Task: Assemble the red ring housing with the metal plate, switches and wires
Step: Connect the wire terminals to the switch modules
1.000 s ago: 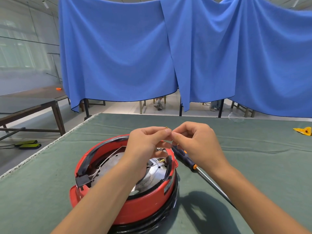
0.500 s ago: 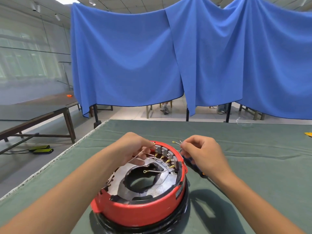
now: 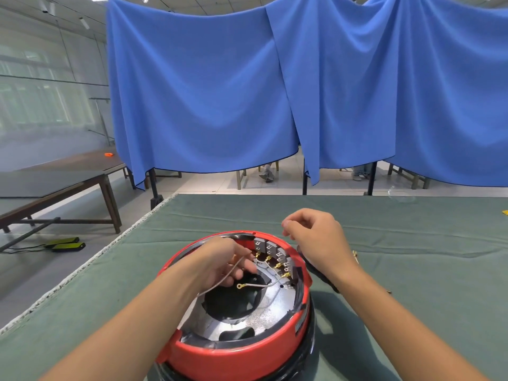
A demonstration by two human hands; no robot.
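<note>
Gripping a wire point(image 3: 220, 281), left hand point(image 3: 222, 259), housing label point(image 3: 298, 327) seemingly illegible

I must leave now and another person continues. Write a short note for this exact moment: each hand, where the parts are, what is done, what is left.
Left hand: over the metal plate, holding a thin white wire.
Right hand: raised past the far rim, fingertips pinched; what it holds is too small to see.
Parts: red ring housing on the green table, metal plate seated inside, row of switches along the far right wall. Screwdriver handle lies under the right wrist.
Done: plate and switches in place.
Left: a second wire with a loose ring end lies unfastened on the plate; connect the wires.
</note>
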